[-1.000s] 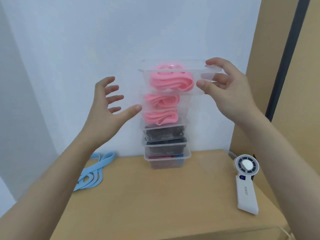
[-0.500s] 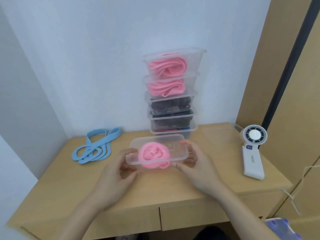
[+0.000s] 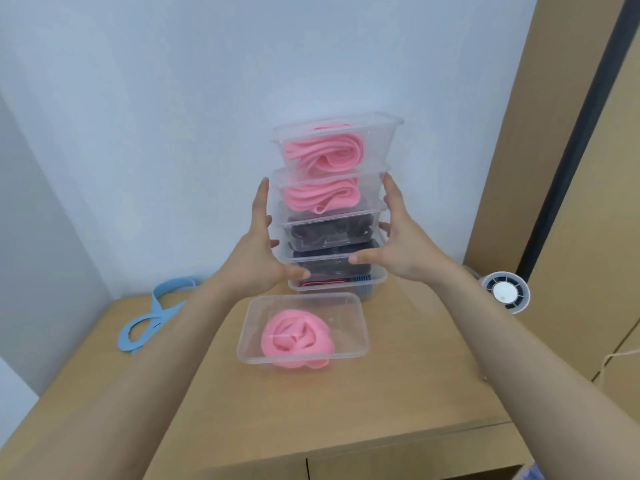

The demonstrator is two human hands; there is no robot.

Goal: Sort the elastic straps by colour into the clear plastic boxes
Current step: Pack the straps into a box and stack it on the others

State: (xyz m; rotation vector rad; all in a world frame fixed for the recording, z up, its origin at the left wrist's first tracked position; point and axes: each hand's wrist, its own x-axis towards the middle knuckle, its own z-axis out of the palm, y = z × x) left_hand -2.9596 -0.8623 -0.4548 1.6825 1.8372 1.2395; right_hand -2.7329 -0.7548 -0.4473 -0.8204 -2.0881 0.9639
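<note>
A stack of clear plastic boxes (image 3: 388, 133) stands at the back of the desk against the wall. Its top two boxes hold pink straps (image 3: 325, 155), the two below hold dark straps (image 3: 329, 232), and the bottom box (image 3: 379, 280) shows red and blue. My left hand (image 3: 258, 251) presses the stack's left side and my right hand (image 3: 398, 242) its right side, thumbs at the lower dark box. In front, a separate clear box (image 3: 349, 306) with a coiled pink strap (image 3: 298, 337) rests on the desk, untouched. Loose blue straps (image 3: 152, 317) lie at the left.
A white hand-held fan (image 3: 505, 292) lies at the desk's right edge. A wooden wardrobe (image 3: 571, 168) rises on the right and a white wall closes the back and left. The wooden desk (image 3: 398, 403) has a drawer front below its near edge.
The top pink box came off the stack, was set down on the desk in front and let go. Both hands then rose and closed around the stack's sides.
</note>
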